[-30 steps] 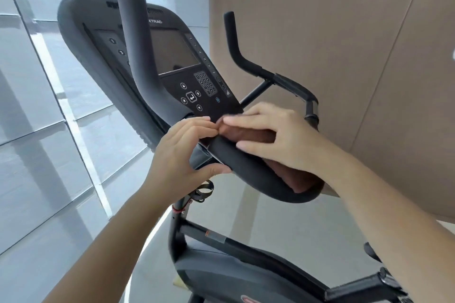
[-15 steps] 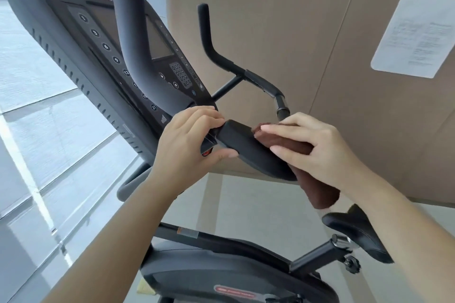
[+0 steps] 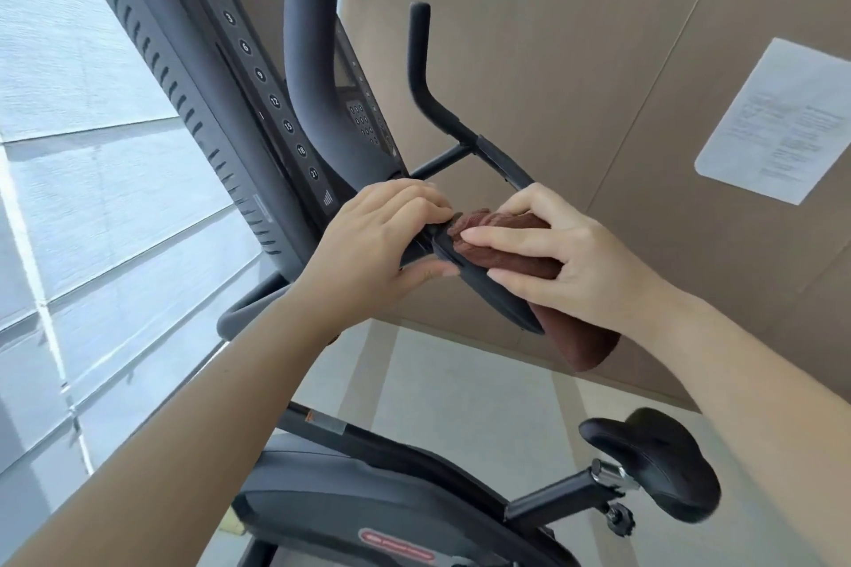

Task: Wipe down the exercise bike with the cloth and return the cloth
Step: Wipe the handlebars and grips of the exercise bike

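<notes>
**A:** Saddle (image 3: 654, 460) is sitting nearest, low on the right, with no hand on it. Where is the cloth lying?

**B:** A little further in. The brown cloth (image 3: 518, 262) is lying folded over the padded handlebar grip (image 3: 497, 299). The right hand (image 3: 571, 258) is wrapping its fingers round cloth and pad together. The left hand (image 3: 382, 239) is clamping the grip's inner end, fingers over and thumb under.

**A:** Which way is it running?

**B:** Its long axis is following the grip, slanting from upper left by the console (image 3: 258, 74) down to lower right, towards the person. Its loose end is hanging below the right wrist.

**A:** So which step is going on?

**B:** I'm judging it as mid-wipe on this grip. The next move is calling for a firm slide along the pad while the left hand is steadying it.

**A:** And beyond that?

**B:** The console and the far handlebar (image 3: 421, 74) are waiting behind, I'm guessing, and no place for returning the cloth is showing
</notes>
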Available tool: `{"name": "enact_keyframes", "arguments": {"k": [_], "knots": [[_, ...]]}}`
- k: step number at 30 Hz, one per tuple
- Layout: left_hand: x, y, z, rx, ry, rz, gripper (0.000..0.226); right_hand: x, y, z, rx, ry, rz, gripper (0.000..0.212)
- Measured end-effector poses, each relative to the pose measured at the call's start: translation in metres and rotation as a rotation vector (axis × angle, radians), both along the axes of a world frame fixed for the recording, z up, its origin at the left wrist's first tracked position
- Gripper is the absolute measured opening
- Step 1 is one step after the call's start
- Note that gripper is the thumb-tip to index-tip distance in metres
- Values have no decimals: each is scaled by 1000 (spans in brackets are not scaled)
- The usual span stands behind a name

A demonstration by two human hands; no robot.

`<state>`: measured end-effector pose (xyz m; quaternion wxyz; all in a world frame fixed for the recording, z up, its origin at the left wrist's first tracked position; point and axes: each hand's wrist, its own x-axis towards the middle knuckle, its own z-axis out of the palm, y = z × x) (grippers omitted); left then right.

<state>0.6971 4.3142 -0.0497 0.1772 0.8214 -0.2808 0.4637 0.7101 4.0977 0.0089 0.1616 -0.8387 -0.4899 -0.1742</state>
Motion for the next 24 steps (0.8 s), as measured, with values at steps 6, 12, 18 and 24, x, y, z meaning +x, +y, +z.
{"name": "enact_keyframes", "arguments": {"k": [6, 12, 18, 24], "knots": [[-1, -6, -1, -59, 5, 22, 51, -12, -42, -21, 60, -6, 15, 38], [-4, -17, -1, -108, 2, 66, 62, -11, -34, -3, 146, 24, 16, 39], [-7, -19, 2, -129, 26, 70, 62, -8, 11, -8, 172, 40, 17, 36], [-11, -19, 3, -102, 95, 110, 65, -11, -44, -30, 188, 68, -20, 41]]}}
